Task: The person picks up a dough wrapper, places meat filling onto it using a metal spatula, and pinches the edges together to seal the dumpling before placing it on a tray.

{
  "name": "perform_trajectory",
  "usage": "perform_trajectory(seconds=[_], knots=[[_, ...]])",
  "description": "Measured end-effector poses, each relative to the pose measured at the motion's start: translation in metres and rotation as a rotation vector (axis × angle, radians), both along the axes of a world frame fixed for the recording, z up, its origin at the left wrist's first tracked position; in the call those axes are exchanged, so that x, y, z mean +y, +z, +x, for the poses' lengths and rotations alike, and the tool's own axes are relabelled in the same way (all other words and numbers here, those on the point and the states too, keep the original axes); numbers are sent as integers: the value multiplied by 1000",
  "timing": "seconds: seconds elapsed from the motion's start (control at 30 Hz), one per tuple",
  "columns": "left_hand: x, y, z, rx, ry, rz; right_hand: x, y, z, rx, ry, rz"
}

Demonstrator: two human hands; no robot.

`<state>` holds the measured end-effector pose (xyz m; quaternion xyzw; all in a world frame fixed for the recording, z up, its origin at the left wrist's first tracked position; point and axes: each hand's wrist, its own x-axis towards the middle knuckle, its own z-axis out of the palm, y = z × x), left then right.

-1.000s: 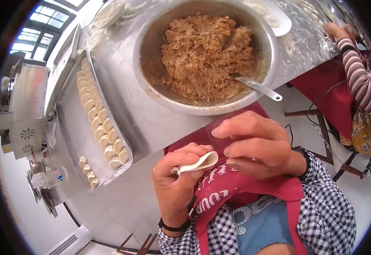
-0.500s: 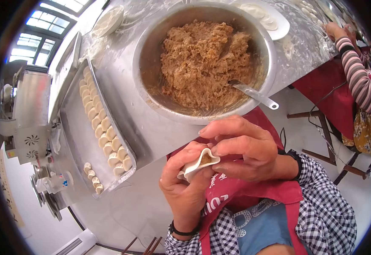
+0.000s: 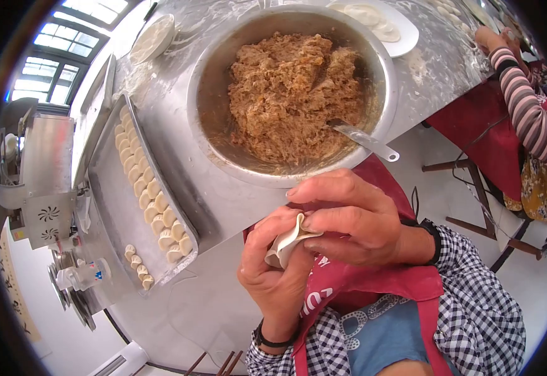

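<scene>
A partly folded dumpling (image 3: 284,246) in a pale dough wrapper sits between my two hands, over my apron. My left hand (image 3: 266,257) is closed around its underside and side. At its upper edge, the thumb and fingers of my right hand (image 3: 355,219) pinch the dough. The opening has narrowed and no filling shows in it. Just beyond my hands is a large metal bowl (image 3: 199,119) of brown minced filling (image 3: 292,94). A metal spoon or spatula (image 3: 373,145) sticks out of the filling, its handle over the bowl's near right rim.
A metal tray (image 3: 113,207) at the left holds rows of dumplings (image 3: 148,182) and several small ones near its front corner. A white plate of wrappers (image 3: 405,37) and a floury bowl (image 3: 153,41) stand farther back. A co-worker's striped sleeve (image 3: 524,100) is at the right.
The dumpling's opening has been pressed closer together, and the filling seen in it before is hidden now. My right fingers have shifted slightly left. The whole view has shifted a little.
</scene>
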<state>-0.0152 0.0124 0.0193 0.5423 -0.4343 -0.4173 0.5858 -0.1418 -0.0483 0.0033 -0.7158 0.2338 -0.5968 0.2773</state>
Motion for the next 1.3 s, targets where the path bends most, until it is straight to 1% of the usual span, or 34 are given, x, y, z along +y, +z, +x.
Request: perform_trajectory(seconds=[0.07, 0.2, 0.27, 0.3, 0.37, 0.4, 0.47, 0.5, 0.57, 0.6, 0.67, 0.7, 0.77, 0.9, 0.97, 1.1, 1.17, 1.3], knots=[[-1, -1, 1, -98, 4, -25, 0, 1, -4, 86, 16, -41], [0, 1, -1, -131, 26, -24, -4, 5, -5, 142, 11, -85], [0, 2, 0, -208, 18, -3, -7, 5, -4, 214, -21, -201], [0, 3, 0, -208, 19, -2, -8, 7, -5, 214, -20, -201], [0, 6, 1, -175, 2, 52, -9, 11, -7, 298, 3, -196], [-1, 5, 2, -175, 3, 52, -9, 10, -5, 298, 3, -197], [-2, 1, 3, -13, -34, -5, -7, 7, 2, 113, -23, -101], [-2, 2, 3, -13, -31, -5, -6, 8, 3, 113, -19, -101], [0, 2, 4, 141, -41, 44, -3, 9, 4, 64, -28, 94], [0, 2, 4, 142, -41, 43, -3, 9, 4, 65, -28, 93], [0, 2, 4, 242, -46, 134, -4, 6, 4, 66, 19, 159], [0, 2, 4, 244, -46, 134, -5, 5, 5, 67, 19, 159], [-2, 1, 4, 296, -64, 149, -7, 2, 5, 59, 9, 46], [-2, 2, 3, 323, -80, 149, -9, 0, 3, 87, 49, 10], [0, 2, 4, 242, -86, 159, -10, 2, 3, 90, 62, -14], [-1, 1, 3, 262, -74, 117, -9, 1, 3, 108, 80, -14], [0, 1, 2, 304, -36, 59, -4, 4, 7, 35, 21, 66], [1, -2, 4, 285, -48, 7, -4, 2, 7, 48, -8, 35]])
